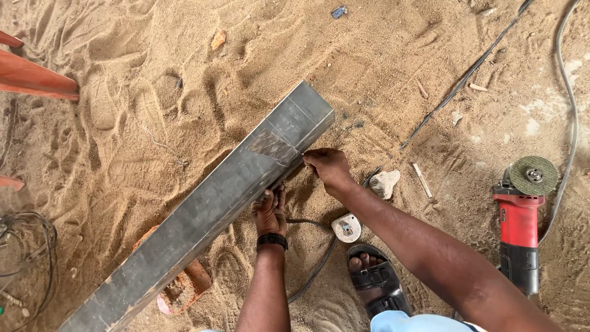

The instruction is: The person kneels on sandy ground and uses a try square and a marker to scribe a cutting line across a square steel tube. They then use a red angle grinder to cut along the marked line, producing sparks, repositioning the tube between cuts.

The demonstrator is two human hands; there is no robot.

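The left hand [270, 212] is clamped on the near edge of the long grey steel box tube [209, 203] lying across the sand. The right hand [327, 167], fingers pinched together, touches the same edge just past that grip, beside thin scribed lines. The tube looks marked but uncut; the red angle grinder [521, 221] lies untouched, well right of both hands.

We see both forearms bare, no sleeves. Left hand [270, 211]: black band at the wrist, prob. a watch or strap, face not visible. Right hand [330, 169]: nothing worn, no rings that we can make out. One foot [369, 276] in a black open-toe sandal w/ wide straps and a buckle. Light blue cloth at the bottom edge.
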